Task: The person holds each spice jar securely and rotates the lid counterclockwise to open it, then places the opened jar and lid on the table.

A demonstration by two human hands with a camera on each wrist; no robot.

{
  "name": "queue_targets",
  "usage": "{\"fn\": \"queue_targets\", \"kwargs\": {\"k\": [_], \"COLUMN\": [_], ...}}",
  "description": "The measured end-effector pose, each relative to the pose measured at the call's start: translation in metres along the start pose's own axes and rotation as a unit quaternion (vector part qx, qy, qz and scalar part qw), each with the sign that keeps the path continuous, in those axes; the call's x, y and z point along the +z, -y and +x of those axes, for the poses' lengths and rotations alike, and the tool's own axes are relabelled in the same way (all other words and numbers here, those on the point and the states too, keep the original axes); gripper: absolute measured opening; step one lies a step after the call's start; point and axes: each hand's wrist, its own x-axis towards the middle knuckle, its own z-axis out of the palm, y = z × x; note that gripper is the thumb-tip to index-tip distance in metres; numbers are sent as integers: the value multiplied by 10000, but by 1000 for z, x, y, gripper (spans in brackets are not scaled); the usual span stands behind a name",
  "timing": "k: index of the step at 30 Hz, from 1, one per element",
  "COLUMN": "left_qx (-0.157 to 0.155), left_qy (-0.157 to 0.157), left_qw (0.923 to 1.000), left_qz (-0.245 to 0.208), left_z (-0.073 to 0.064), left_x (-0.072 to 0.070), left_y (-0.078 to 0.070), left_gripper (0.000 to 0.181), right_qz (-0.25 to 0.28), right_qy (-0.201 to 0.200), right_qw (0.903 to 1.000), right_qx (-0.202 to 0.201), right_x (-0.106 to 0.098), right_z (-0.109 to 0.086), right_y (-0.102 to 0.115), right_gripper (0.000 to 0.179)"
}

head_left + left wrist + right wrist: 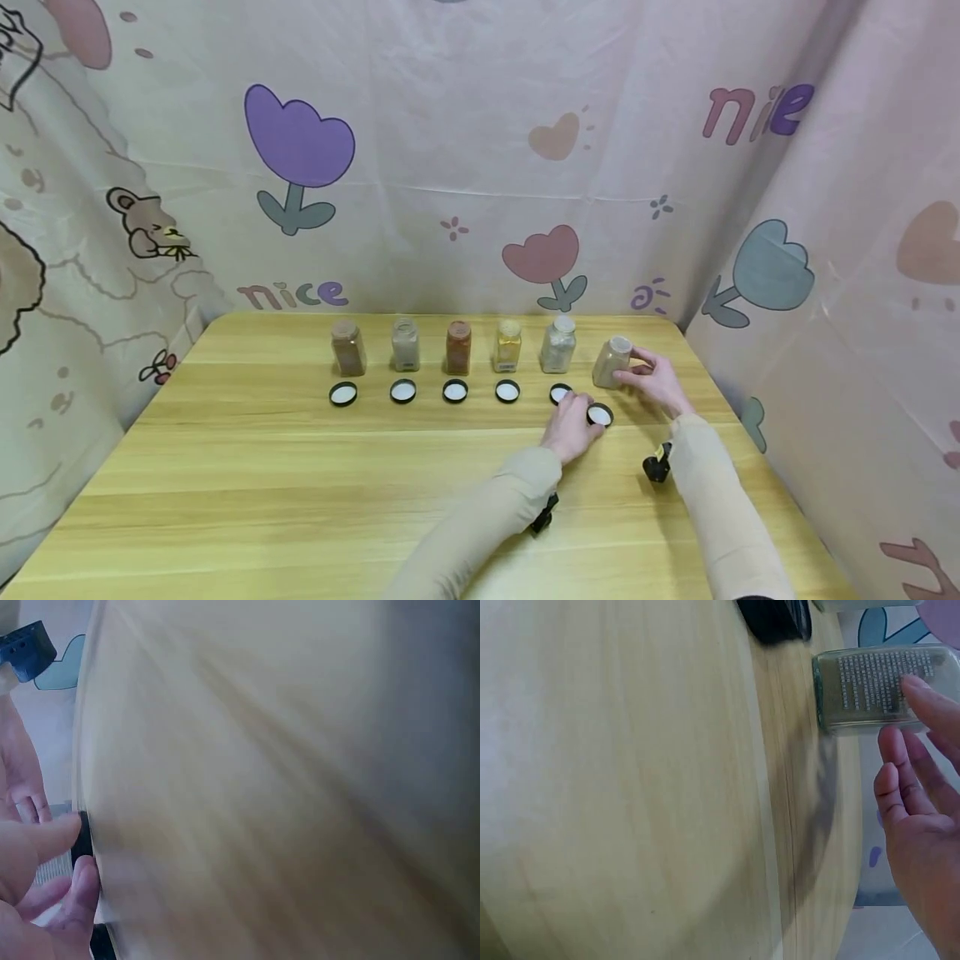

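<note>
My left hand [572, 429] pinches a black jar lid [600, 415] by its rim, the white inside facing up. In the left wrist view, thumb and finger meet the dark edge of that lid [83, 836]. My right hand [656, 382] holds a clear glass jar of grey-brown powder [611, 367] at the right end of the row, thumb on one side and fingers on the other. The right wrist view shows printed text on this jar [866, 682]. Its mouth has no black lid. Another lid [558, 393] lies just beyond my left fingers, partly hidden.
Leftward stand several uncapped jars: pale flakes [558, 346], yellow [507, 346], red [458, 348], whitish [406, 346] and brown [348, 348]. Upturned black lids [455, 391] lie before them. A patterned curtain [450, 167] hangs behind the wooden table [300, 492].
</note>
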Motion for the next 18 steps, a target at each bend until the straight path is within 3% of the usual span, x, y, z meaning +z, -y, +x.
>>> {"fn": "queue_targets", "kwargs": {"k": [6,9,18], "left_qx": [-13,69,249], "left_qy": [-703,-857,-450], "left_qw": [9966,9940,9944], "left_qz": [-427,-682,-928], "left_z": [2,3,9], "left_x": [10,14,14], "left_y": [-5,-7,-9], "left_gripper": [20,17,15], "right_qz": [344,314,588], "right_qy": [-228,-411,-862], "right_qw": [9991,9987,9944], "right_qx": [-19,30,179], "right_x": [3,4,4], "right_z": [3,2,4], "right_y": [3,6,10], "right_gripper": [70,67,53]}}
